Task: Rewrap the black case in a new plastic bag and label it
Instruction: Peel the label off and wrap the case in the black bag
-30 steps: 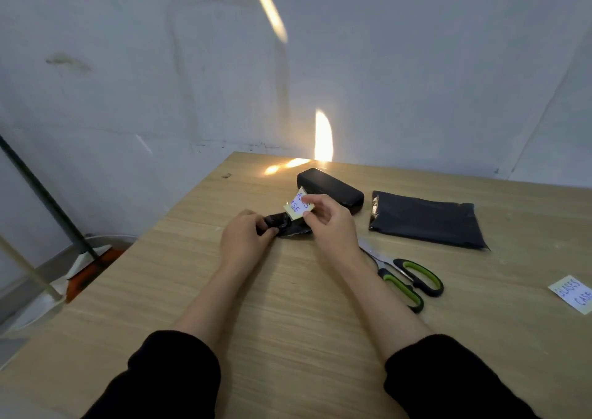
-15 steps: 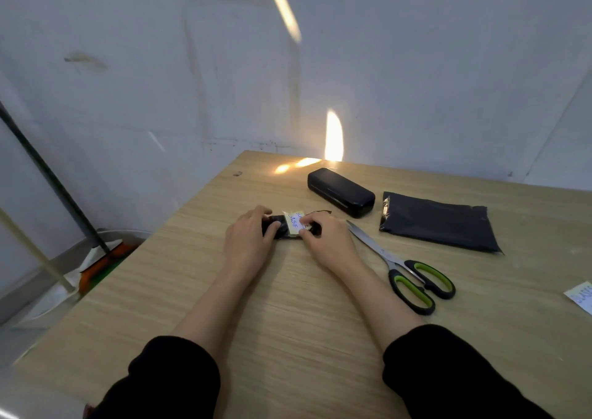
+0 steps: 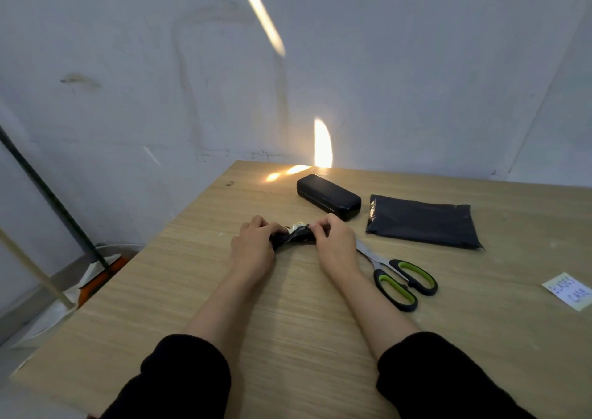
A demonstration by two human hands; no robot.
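Note:
The black case (image 3: pixel 328 196) lies bare on the wooden table (image 3: pixel 288 306), just beyond my hands. To its right a flat new black plastic bag (image 3: pixel 423 220) rests on the table. My left hand (image 3: pixel 254 248) and my right hand (image 3: pixel 333 242) both pinch a crumpled piece of old black plastic wrap (image 3: pixel 293 238), folded small, with a corner of a yellow paper label showing on top. A yellow label (image 3: pixel 568 290) with blue writing lies at the table's right edge.
Green-handled scissors (image 3: pixel 398 274) lie just right of my right wrist, blades pointing toward my hands. A broom and poles lean against the wall on the floor at the left (image 3: pixel 96 265). The wall stands close behind the table.
The old label was held up by my right hand, then pressed down onto the wrap; now both hands have folded the wrap around it so only a corner shows.

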